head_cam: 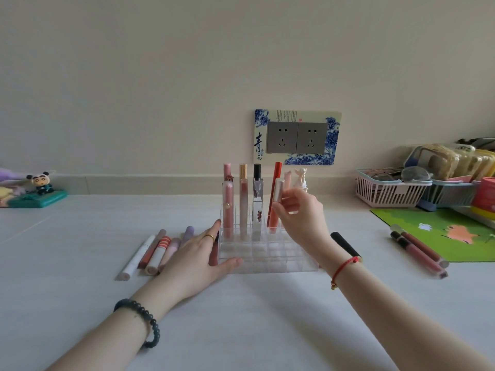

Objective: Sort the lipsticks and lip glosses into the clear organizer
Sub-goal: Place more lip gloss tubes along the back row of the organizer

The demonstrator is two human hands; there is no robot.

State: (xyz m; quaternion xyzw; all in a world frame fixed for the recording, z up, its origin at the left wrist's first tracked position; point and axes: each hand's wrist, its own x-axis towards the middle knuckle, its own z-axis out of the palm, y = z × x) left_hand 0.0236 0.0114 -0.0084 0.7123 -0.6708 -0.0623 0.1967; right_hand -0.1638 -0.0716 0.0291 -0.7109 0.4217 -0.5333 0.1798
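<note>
The clear organizer (267,259) stands on the white table in the middle. Its back row holds several upright tubes: a pink gloss (228,207), a gold-capped gloss (243,199), a black-capped clear tube (257,199) and a red gloss (276,194). My right hand (300,218) is shut on a silver-capped lipstick (278,190), held upright over the organizer's back right cells. My left hand (198,253) lies flat with fingers spread against the organizer's left side. Several tubes (155,253) lie left of it. A black tube (345,245) and two dark glosses (420,253) lie to the right.
A pink basket (388,191) and a blue one with packets stand at the back right, above a green mat (442,234). A panda figure on a teal box (40,194) sits at the far left. A wall socket plate (297,137) is behind the organizer.
</note>
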